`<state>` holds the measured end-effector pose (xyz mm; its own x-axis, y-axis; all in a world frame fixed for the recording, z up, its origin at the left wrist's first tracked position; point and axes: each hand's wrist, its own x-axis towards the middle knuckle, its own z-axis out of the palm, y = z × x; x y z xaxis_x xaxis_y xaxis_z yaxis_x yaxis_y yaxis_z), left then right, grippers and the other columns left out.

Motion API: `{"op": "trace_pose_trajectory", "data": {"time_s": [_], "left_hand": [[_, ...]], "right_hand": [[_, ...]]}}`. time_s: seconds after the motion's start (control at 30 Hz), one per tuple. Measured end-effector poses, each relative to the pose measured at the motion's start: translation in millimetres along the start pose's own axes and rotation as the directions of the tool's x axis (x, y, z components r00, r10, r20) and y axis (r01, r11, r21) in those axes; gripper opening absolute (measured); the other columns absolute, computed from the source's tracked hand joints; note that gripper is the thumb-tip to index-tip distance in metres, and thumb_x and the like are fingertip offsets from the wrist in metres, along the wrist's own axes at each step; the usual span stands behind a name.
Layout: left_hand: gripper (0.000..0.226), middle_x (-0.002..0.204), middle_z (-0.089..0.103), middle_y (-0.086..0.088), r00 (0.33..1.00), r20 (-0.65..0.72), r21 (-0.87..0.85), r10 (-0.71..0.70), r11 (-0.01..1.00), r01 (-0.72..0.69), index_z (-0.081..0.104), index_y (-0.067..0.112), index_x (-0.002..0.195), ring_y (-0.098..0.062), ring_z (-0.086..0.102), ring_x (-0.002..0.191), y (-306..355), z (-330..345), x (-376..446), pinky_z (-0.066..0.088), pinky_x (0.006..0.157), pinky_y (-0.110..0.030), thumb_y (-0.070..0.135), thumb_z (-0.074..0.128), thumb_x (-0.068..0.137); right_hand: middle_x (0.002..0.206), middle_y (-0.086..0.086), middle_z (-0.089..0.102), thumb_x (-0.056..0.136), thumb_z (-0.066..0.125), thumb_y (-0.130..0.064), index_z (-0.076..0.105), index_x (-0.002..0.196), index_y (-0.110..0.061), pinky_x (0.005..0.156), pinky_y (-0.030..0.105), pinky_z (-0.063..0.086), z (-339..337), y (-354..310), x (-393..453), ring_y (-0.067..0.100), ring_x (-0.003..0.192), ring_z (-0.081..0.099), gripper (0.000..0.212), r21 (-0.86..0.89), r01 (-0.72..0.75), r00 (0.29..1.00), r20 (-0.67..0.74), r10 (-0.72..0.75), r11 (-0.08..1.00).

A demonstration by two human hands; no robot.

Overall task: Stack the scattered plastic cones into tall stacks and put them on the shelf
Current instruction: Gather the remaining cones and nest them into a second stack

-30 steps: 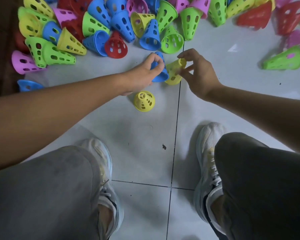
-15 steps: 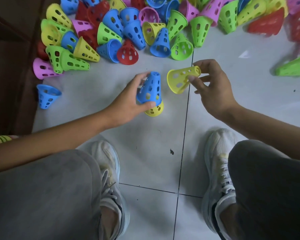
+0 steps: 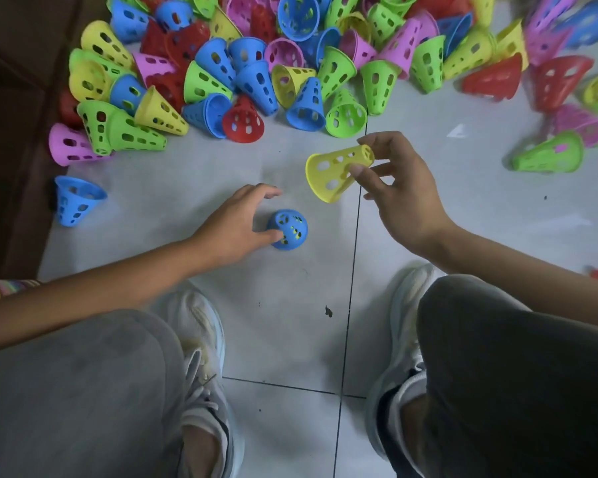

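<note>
Now we are steadying the blue cone [image 3: 288, 230] upright on the floor [image 3: 283, 322] with our left hand [image 3: 233, 224] — fingers loose, thumb touching. Our right hand [image 3: 399, 188] is pinching the yellow cone [image 3: 335, 172] tilted — likely ready for capping.

A yellow cone [image 3: 337, 172] perforated with oval holes is recorded. A blue cone [image 3: 288, 229] is noted, yellow being visible through its holes. The cone pile [image 3: 290, 56] is made up of green, blue, yellow, pink and red pieces, all pierced with the same hole pattern. The floor [image 3: 283, 339] is tiled in pale grey-white with dark joint lines. Grey trousers [image 3: 76, 391], white shoes [image 3: 201, 374] and a multicoloured striped sleeve [image 3: 4, 289] are observed.
</note>
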<state>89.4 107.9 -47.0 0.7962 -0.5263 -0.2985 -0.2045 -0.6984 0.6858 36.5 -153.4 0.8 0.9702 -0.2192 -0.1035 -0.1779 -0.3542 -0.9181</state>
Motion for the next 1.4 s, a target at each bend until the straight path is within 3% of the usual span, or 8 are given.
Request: {"op": "trace_pose_trajectory", "data": {"time_s": [0.23, 0.43, 0.53, 0.9, 1.03, 1.17, 1.3, 1.4], "left_hand": [[0.055, 0.134, 0.055, 0.004, 0.999, -0.028, -0.053, -0.029, 0.998, 0.028, 0.056, 0.022, 0.134, -0.011, 0.053, 0.122, -9, -12, -5, 0.040, 0.098, -0.022, 0.019, 0.079, 0.084], [0.047, 0.128, 0.057, 0.005, 0.993, -0.095, -0.051, -0.067, 0.997, 0.063, 0.059, 0.022, 0.129, -0.014, 0.056, 0.118, -25, -27, -5, 0.047, 0.097, -0.029, 0.020, 0.078, 0.086], [0.045, 0.127, 0.056, 0.006, 0.989, -0.119, -0.066, -0.086, 0.995, 0.079, 0.059, 0.023, 0.128, -0.015, 0.056, 0.118, -31, -34, -4, 0.049, 0.098, -0.033, 0.021, 0.077, 0.086], [0.032, 0.123, 0.059, 0.008, 0.987, -0.138, -0.051, -0.087, 0.995, 0.080, 0.064, 0.025, 0.120, -0.011, 0.057, 0.118, -45, -56, 17, 0.050, 0.099, -0.035, 0.023, 0.073, 0.090], [0.032, 0.125, 0.059, 0.009, 0.984, -0.159, -0.029, -0.076, 0.997, 0.072, 0.064, 0.024, 0.121, -0.010, 0.057, 0.119, -47, -71, 41, 0.050, 0.100, -0.033, 0.022, 0.072, 0.091], [0.039, 0.128, 0.053, 0.004, 0.980, -0.200, 0.076, -0.012, 0.997, 0.027, 0.060, 0.023, 0.128, -0.012, 0.054, 0.119, -47, -84, 71, 0.043, 0.094, -0.024, 0.021, 0.072, 0.091], [0.059, 0.140, 0.043, -0.003, 0.967, -0.240, 0.253, 0.088, 0.967, -0.025, 0.050, 0.021, 0.142, -0.023, 0.045, 0.128, -42, -87, 97, 0.042, 0.109, -0.039, 0.020, 0.072, 0.087], [0.068, 0.147, 0.037, -0.004, 0.968, -0.235, 0.354, 0.091, 0.935, -0.002, 0.043, 0.027, 0.148, -0.028, 0.038, 0.130, -36, -85, 112, 0.043, 0.107, -0.043, 0.029, 0.072, 0.086]], "right_hand": [[0.113, -0.015, 0.062, 0.096, 0.066, -0.029, 0.059, 0.123, -0.024, 0.078, 0.017, 0.048, 23, -12, -2, 0.008, 0.091, 0.060, 0.029, -0.115, 0.157, 0.979, 0.150, -0.140, 0.981], [0.113, -0.010, 0.060, 0.095, 0.067, -0.029, 0.058, 0.127, -0.029, 0.080, 0.031, 0.053, 46, -7, 1, 0.010, 0.087, 0.061, 0.033, -0.248, 0.338, 0.881, 0.423, -0.212, 0.908], [0.114, -0.009, 0.058, 0.095, 0.066, -0.027, 0.056, 0.128, -0.030, 0.081, 0.037, 0.053, 56, 0, 2, 0.010, 0.087, 0.061, 0.035, -0.274, 0.354, 0.860, 0.471, -0.196, 0.894], [0.117, -0.012, 0.060, 0.095, 0.064, -0.036, 0.056, 0.127, -0.028, 0.082, 0.036, 0.054, 46, 9, 40, 0.005, 0.089, 0.061, 0.034, -0.324, 0.297, 0.905, 0.397, -0.156, 0.899], [0.121, -0.003, 0.062, 0.095, 0.062, -0.037, 0.057, 0.129, -0.022, 0.091, 0.041, 0.051, 34, 13, 70, 0.018, 0.108, 0.054, 0.037, -0.452, 0.353, 0.916, 0.345, -0.204, 0.820], [0.132, 0.010, 0.054, 0.094, 0.064, -0.033, 0.053, 0.136, -0.014, 0.102, 0.045, 0.040, 24, 17, 101, 0.032, 0.124, 0.040, 0.048, -0.606, 0.375, 0.926, 0.280, -0.253, 0.701], [0.150, 0.013, 0.037, 0.092, 0.067, -0.035, 0.044, 0.146, -0.022, 0.111, 0.050, 0.034, 22, 24, 131, 0.037, 0.136, 0.030, 0.060, -0.670, 0.316, 0.945, 0.283, -0.163, 0.672], [0.156, 0.014, 0.027, 0.092, 0.067, -0.037, 0.035, 0.151, -0.029, 0.112, 0.053, 0.032, 23, 27, 145, 0.041, 0.138, 0.029, 0.068, -0.697, 0.273, 0.946, 0.318, -0.056, 0.663]]}}
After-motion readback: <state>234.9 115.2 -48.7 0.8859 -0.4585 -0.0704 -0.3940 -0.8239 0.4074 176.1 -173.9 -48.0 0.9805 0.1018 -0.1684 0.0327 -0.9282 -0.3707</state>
